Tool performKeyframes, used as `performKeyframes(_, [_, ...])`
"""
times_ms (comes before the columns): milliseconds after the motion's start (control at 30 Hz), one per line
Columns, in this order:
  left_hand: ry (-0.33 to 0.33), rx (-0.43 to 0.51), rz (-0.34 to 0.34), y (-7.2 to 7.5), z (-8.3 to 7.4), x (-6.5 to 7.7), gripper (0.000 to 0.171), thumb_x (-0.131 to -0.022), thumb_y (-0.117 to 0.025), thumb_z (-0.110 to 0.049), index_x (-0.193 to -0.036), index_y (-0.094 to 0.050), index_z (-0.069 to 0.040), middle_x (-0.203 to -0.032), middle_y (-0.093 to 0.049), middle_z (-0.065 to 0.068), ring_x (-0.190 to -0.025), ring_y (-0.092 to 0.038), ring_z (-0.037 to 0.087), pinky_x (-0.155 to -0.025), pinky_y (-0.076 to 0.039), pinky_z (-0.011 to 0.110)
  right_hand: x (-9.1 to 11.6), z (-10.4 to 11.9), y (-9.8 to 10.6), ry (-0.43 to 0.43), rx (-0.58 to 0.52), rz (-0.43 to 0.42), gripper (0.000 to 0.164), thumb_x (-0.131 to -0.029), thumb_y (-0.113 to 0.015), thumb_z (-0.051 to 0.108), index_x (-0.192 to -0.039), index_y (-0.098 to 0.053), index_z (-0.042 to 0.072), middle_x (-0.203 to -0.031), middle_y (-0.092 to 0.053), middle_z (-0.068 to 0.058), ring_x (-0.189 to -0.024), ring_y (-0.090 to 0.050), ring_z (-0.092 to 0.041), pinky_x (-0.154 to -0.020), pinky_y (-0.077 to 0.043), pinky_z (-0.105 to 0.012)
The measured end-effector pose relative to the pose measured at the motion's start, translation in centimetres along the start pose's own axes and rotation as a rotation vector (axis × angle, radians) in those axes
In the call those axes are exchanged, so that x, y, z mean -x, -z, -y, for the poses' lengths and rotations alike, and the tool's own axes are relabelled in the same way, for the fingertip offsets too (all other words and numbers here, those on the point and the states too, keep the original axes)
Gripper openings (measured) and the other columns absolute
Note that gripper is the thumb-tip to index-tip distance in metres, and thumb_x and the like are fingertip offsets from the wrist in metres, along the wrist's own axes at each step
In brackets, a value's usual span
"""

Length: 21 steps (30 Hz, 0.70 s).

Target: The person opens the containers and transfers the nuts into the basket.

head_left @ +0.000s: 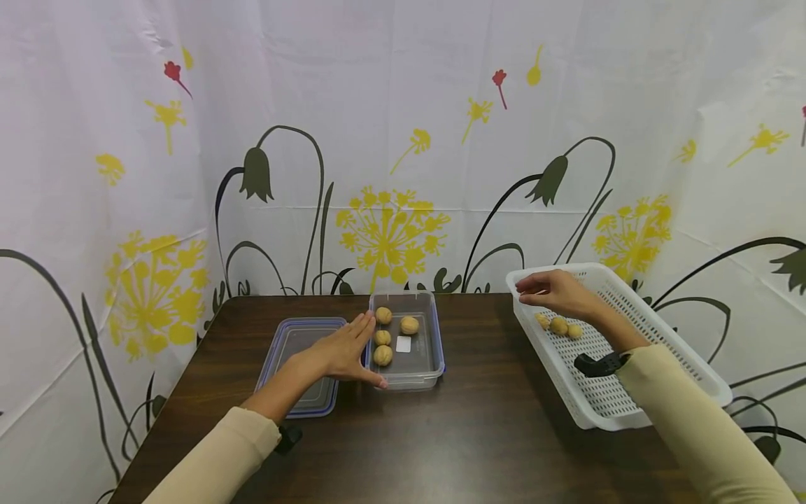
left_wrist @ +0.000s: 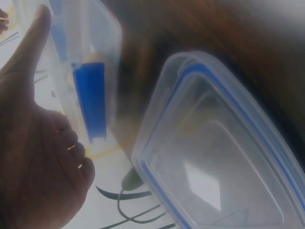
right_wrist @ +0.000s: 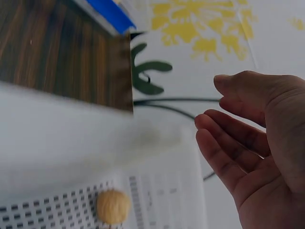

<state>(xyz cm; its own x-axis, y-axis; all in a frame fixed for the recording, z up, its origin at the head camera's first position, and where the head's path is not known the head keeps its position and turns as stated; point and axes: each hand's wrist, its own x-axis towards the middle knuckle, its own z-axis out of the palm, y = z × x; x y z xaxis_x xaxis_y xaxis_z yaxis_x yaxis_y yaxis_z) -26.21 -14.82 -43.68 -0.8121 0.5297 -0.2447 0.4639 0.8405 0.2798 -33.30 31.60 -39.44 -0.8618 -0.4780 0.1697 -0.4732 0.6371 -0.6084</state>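
My left hand (head_left: 345,350) rests at the left side of a clear plastic container (head_left: 418,378), its fingers extended along the rim and the thumb at the near corner. Inside the container lie several walnuts (head_left: 409,325). In the left wrist view the container's blue clip (left_wrist: 90,100) shows beside the hand (left_wrist: 43,157). Over the far left part of a white plastic basket (head_left: 667,336) is my right hand (head_left: 560,292), its fingers loosely bent. The right wrist view shows nothing between the thumb and fingers (right_wrist: 233,143). Walnuts (head_left: 558,325) lie on the basket's perforated floor below it.
A clear lid with a blue seal (head_left: 302,402) lies on the dark wooden table (head_left: 478,441), left of the container and partly behind my left forearm. A flower-printed white curtain (head_left: 403,105) hangs behind the table.
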Motion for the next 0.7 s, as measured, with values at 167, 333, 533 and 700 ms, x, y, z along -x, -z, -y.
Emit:
performKeyframes(167, [0.005, -0.009, 0.001, 0.1, -0.1, 0.0, 0.130, -0.084, -0.081, -0.066, -0.166, -0.012, 0.009, -0.175, -0.005, 0.027, -0.163, -0.009, 0.040, -0.130, -0.019, 0.055, -1.1, 2.1, -1.1, 0.019, -0.012, 0.041, 0.028, -0.097, -0.078, 0.011, -0.122, -0.075, -0.003, -0.112, -0.079, -0.015, -0.100, -0.077, -0.026, -0.085, -0.061, -0.030])
performKeyframes(333, [0.001, -0.020, 0.002, 0.1, 0.0, 0.0, 0.130, -0.085, -0.080, -0.066, -0.166, -0.012, 0.009, -0.175, -0.005, 0.027, -0.163, -0.009, 0.040, -0.130, -0.019, 0.055, -2.2, 3.7, -2.4, 0.040, -0.005, 0.072, 0.032, -0.097, -0.079, 0.015, -0.124, -0.075, -0.002, -0.117, -0.078, -0.016, -0.104, -0.075, -0.026, -0.090, -0.062, -0.044])
performKeyframes(533, [0.006, -0.031, 0.006, 0.1, 0.0, 0.0, 0.130, -0.084, -0.080, -0.067, -0.166, -0.012, 0.008, -0.175, -0.005, 0.026, -0.163, -0.008, 0.040, -0.130, -0.020, 0.056, -3.7, 5.4, -4.1, 0.090, -0.065, 0.120, 0.031, -0.096, -0.079, 0.012, -0.123, -0.075, -0.004, -0.115, -0.078, -0.015, -0.105, -0.076, -0.029, -0.092, -0.062, -0.045])
performKeyframes(700, [0.014, -0.032, 0.009, 0.0, 0.0, 0.0, 0.131, -0.084, -0.080, -0.068, -0.167, -0.011, 0.007, -0.176, -0.005, 0.025, -0.164, -0.008, 0.039, -0.130, -0.020, 0.056, -4.8, 6.8, -5.7, 0.127, -0.113, 0.178, 0.031, -0.097, -0.078, 0.009, -0.123, -0.074, -0.006, -0.116, -0.078, -0.017, -0.108, -0.076, -0.030, -0.093, -0.062, -0.039])
